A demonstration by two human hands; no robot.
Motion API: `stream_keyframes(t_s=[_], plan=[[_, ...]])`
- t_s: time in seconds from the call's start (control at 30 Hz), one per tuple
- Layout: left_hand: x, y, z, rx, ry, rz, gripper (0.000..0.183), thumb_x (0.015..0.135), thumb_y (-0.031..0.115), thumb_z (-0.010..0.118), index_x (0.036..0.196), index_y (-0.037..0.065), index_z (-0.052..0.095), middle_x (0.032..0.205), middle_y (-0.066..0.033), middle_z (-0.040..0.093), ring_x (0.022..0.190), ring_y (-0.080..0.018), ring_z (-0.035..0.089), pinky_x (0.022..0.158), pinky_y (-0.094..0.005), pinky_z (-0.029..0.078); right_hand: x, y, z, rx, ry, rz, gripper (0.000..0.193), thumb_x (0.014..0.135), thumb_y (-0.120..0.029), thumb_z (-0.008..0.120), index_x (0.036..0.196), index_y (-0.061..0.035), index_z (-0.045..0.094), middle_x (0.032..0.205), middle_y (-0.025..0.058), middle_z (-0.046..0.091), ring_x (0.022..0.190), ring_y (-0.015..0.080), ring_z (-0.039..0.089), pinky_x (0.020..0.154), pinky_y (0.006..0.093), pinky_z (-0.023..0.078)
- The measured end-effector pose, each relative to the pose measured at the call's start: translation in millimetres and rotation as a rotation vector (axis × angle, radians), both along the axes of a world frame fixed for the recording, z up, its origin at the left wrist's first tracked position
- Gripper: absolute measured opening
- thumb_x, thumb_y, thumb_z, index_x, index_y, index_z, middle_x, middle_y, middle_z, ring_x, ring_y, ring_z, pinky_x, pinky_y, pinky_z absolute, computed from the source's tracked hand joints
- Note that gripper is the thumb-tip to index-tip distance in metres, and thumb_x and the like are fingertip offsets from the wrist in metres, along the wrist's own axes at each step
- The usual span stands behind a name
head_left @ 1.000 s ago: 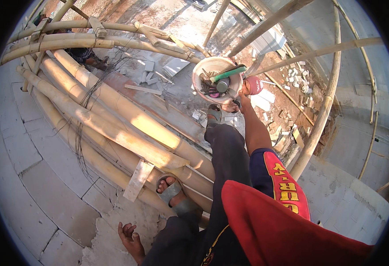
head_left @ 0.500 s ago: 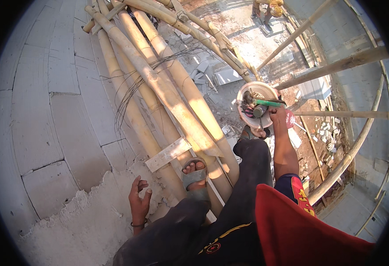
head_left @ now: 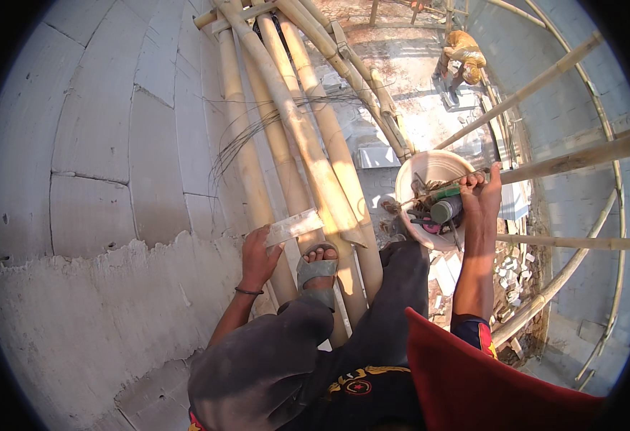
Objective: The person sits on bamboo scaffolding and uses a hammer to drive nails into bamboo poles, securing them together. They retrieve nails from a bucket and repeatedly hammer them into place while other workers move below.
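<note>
My left hand (head_left: pixel 259 260) is closed at the near end of a short, pale, flat board (head_left: pixel 295 227) lying across the bamboo poles (head_left: pixel 286 154). Over the right side of a round pale bucket (head_left: pixel 405 179), the fingers of my right hand (head_left: pixel 482 195) are curled, close to a green-handled tool (head_left: pixel 446 192). What they grip, the tool, the rim or a pole end, is hidden. Inside the bucket sit a grey-green cylinder (head_left: pixel 444 210), something pink and other tools. My sandalled foot (head_left: pixel 319 269) rests on the bamboo beside the board.
A pale block wall (head_left: pixel 92 144) rises on the left, with rough mortar (head_left: pixel 114 309) lower down. Thin wires (head_left: pixel 239 147) lie over the poles. Slanting bamboo poles (head_left: pixel 545 86) cross the right side. Far below, a person (head_left: pixel 464 54) bends over among broken blocks.
My left hand has moved up from open air and closed on the board's end. My right hand has shifted higher over the bucket. The view has moved, showing more of the person below.
</note>
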State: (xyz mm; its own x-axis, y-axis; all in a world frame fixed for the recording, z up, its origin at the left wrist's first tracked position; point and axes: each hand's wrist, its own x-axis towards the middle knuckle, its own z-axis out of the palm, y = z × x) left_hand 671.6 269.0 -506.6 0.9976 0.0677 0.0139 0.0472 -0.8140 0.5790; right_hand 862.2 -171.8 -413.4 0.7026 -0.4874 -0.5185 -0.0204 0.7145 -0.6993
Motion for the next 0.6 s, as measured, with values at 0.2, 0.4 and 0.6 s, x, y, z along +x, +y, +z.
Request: stream_keyframes(t_s=[0.2,0.4,0.6], plan=[[18,-55,17,-0.323,-0.099,-0.072,0.069,0.083,0.033,0.072,0.134,-0.004,0.046,0.121,-0.0223,0.057,0.118,-0.0382,0.053,0.101,-0.0429,0.041,-51,85,179,0.048,-0.387,0.399,0.030,0.099,-0.035,0.053,0.091,-0.0068,0.047,0.077,0.0014,0.044,0.072,0.0137,0.046,0.075,0.0341,0.043],[21,-83,57,-0.471,-0.151,-0.142,0.078,0.083,0.050,0.066,0.131,-0.007,0.042,0.119,-0.0266,0.055,0.118,-0.0418,0.050,0.101,-0.0451,0.039,-53,155,293,0.287,-0.669,0.863,0.041,0.100,-0.034,0.052,0.109,0.0051,0.043,0.087,0.0094,0.048,0.086,0.0230,0.053,0.092,0.0425,0.046],[11,-60,27,-0.483,-0.600,0.132,0.054,0.100,0.042,0.040,0.089,-0.009,0.055,0.081,-0.0209,0.053,0.081,-0.0389,0.052,0.076,-0.0505,0.038,-58,236,303,0.237,-0.750,0.852,0.031,0.099,-0.026,0.053,0.111,0.0003,0.042,0.095,0.0090,0.045,0.084,0.0199,0.052,0.093,0.0444,0.046]])
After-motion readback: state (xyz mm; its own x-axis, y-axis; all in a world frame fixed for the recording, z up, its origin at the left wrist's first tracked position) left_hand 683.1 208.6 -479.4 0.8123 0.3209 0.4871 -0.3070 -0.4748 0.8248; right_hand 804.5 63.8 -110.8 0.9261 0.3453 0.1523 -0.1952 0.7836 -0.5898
